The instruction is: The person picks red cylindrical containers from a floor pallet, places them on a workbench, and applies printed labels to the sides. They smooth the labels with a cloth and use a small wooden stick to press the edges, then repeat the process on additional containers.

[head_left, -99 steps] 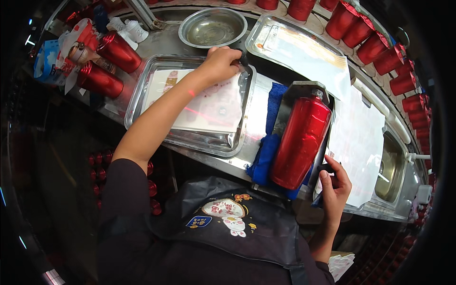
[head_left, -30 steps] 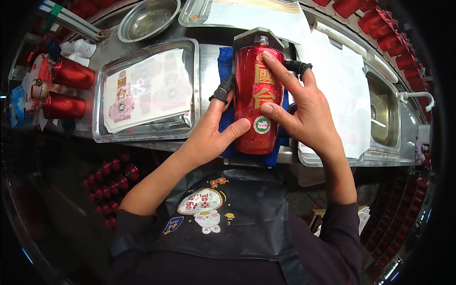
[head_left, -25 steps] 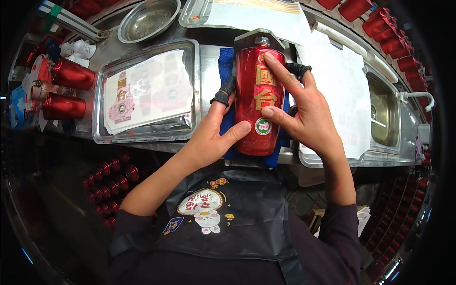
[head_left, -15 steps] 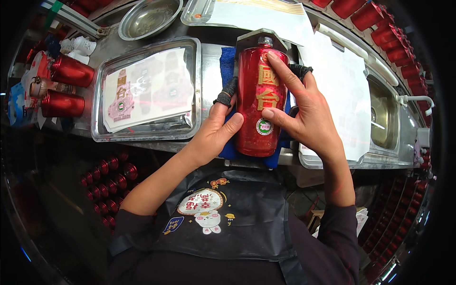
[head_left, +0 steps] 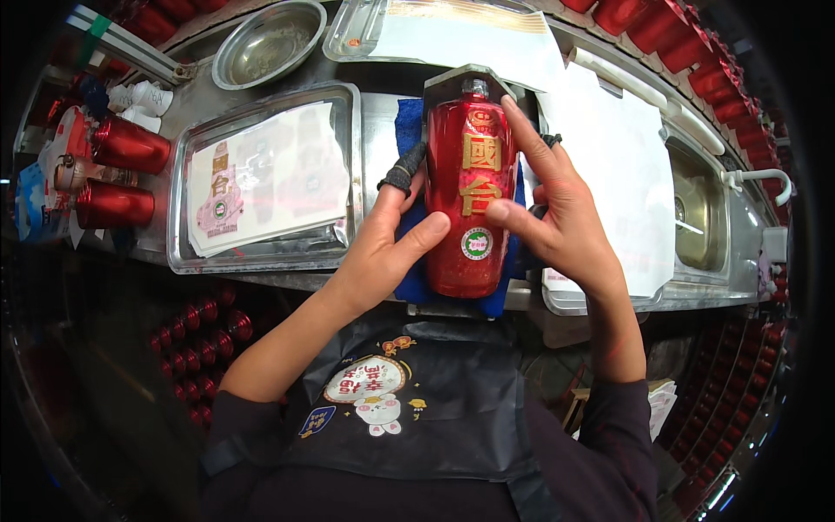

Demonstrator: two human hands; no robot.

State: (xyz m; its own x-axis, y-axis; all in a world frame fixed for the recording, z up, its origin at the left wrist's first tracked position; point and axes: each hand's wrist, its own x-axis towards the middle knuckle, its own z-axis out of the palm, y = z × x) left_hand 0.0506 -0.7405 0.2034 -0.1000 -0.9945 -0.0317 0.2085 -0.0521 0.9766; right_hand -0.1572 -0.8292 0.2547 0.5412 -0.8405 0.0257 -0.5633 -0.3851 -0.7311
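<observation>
A red glass bottle (head_left: 452, 235) with gold characters and a round green-and-white emblem lies on its back, neck away from me. Under it are a blue cloth (head_left: 409, 122) and a grey angular metal rest (head_left: 500, 90) that shows around the neck. My left hand (head_left: 387, 235) is closed along the bottle's left side, thumb near its lower part and a dark wrap on one finger. On the right side, my right hand (head_left: 561, 209) holds the bottle, its thumb over the lower gold character and its index finger along the shoulder edge. Fingers beneath the bottle are hidden.
To the left, a clear tray (head_left: 355, 165) holds printed decal sheets (head_left: 287, 165). A metal bowl (head_left: 270, 43) stands behind it. White sheets (head_left: 609, 174) lie to the right, before a sink (head_left: 700, 209) with a white tap. Red cups (head_left: 115, 198) stand far left.
My right index finger has moved from the bottle's front near the top to its right edge, uncovering the top emblem. The right thumb stays on the front. The whole view has shifted slightly.
</observation>
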